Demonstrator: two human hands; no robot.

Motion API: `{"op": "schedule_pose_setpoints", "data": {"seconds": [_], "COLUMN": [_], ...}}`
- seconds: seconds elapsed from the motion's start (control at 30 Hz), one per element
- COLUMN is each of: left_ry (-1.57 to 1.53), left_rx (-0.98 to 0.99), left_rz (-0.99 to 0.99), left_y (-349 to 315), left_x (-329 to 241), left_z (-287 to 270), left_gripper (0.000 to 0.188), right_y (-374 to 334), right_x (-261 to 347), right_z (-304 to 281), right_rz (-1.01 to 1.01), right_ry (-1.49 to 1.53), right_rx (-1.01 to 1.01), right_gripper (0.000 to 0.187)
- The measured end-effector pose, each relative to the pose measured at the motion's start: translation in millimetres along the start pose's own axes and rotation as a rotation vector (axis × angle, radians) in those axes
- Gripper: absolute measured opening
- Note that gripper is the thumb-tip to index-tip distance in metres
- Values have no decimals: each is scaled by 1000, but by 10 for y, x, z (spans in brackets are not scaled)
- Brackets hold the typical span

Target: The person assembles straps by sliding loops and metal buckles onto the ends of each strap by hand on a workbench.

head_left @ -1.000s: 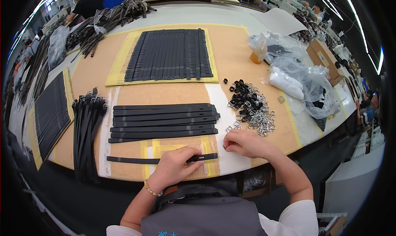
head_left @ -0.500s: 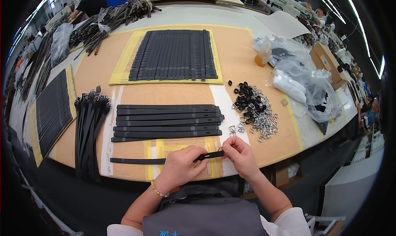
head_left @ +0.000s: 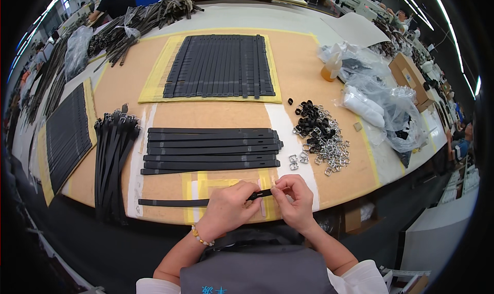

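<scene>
A black strap (head_left: 174, 203) lies along the table's near edge, its right end raised between my hands. My left hand (head_left: 225, 207) is closed around the strap a little short of that end. The fingers of my right hand (head_left: 294, 200) pinch the slotted tip, and they hide whatever is fitted there. Just beyond my hands, several flat black straps (head_left: 211, 150) lie side by side in a stack. Right of them is a heap of silver metal buckles (head_left: 333, 149) mixed with black strap loops (head_left: 309, 114); a few buckles (head_left: 294, 162) sit apart, nearest my right hand.
Left, a bundle of buckled black straps (head_left: 109, 160) hangs over the edge beside a board of straps (head_left: 68, 134). Farther off lies another strap-covered board (head_left: 221, 65). Plastic bags (head_left: 383, 96), an amber-liquid bottle (head_left: 331, 70) and a cardboard box (head_left: 409, 78) stand right. A person (head_left: 116, 3) works far left.
My right hand has drawn slightly nearer to me and its fingers now cover the strap's tip, where a thin metal buckle showed before. My left hand keeps its hold.
</scene>
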State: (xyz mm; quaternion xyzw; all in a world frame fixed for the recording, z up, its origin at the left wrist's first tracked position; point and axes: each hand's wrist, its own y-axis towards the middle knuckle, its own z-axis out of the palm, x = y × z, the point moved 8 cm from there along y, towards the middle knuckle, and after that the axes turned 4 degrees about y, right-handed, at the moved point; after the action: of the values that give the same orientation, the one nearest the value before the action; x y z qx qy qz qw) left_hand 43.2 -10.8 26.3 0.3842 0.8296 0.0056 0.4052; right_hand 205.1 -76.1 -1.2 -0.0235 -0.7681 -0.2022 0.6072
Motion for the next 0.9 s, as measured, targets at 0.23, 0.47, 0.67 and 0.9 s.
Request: {"op": "schedule_pose_setpoints", "data": {"seconds": [0.23,0.47,0.67,0.9], "left_ry": [-79,-137,-224,-329], "left_rx": [-29,42,133,218], "left_rz": [-44,-43,-94,-158], "left_y": [-27,-31,-40,-14], "left_x": [57,67,95,136], "left_z": [15,32,87,88], "left_gripper": [22,22,23,22], "right_y": [-51,88,152,177], "right_x": [48,119,127,103], "right_z": [143,110,155,185], "right_rz": [48,246,336,329], "right_ry": [219,185,-11,40], "right_rx": [157,274,376,339], "right_gripper": [17,17,16,16]}}
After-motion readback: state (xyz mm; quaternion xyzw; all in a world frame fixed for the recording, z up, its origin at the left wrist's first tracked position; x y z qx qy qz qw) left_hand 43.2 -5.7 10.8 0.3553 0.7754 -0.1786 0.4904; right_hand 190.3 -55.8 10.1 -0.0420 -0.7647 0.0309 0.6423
